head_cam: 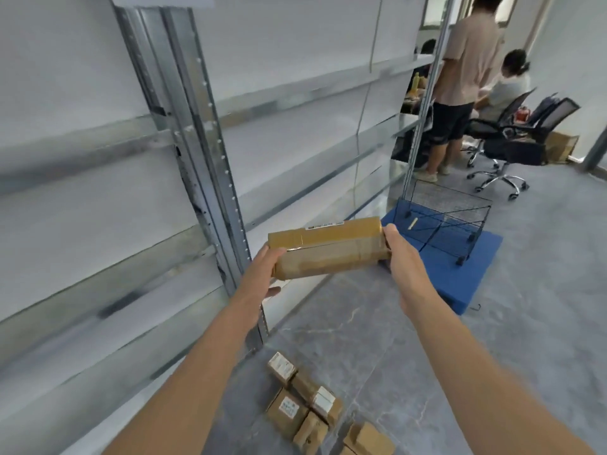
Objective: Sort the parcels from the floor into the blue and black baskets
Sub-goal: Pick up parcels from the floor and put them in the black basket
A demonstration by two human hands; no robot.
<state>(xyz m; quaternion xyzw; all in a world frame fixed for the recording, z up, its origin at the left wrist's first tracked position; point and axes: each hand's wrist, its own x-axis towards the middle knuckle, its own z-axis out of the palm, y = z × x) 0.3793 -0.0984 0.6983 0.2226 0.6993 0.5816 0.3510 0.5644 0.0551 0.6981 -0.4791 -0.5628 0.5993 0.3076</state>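
I've got the parcel [328, 249] clamped endwise between left hand [262, 269] and right hand [399, 254], so I'd carry it level toward the basket [450, 221] at two o'clock, clearing its rim.

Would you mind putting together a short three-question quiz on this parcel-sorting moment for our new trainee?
1. True or false: the long brown parcel is held by one hand only.
2. Where does the wire basket stand?
A. on a shelf
B. on the blue mat
C. on an office chair
3. Fill in: the small parcels not yet sorted lie on the ____.

Key
1. False: the left hand grips one end and the right hand the other.
2. B
3. floor
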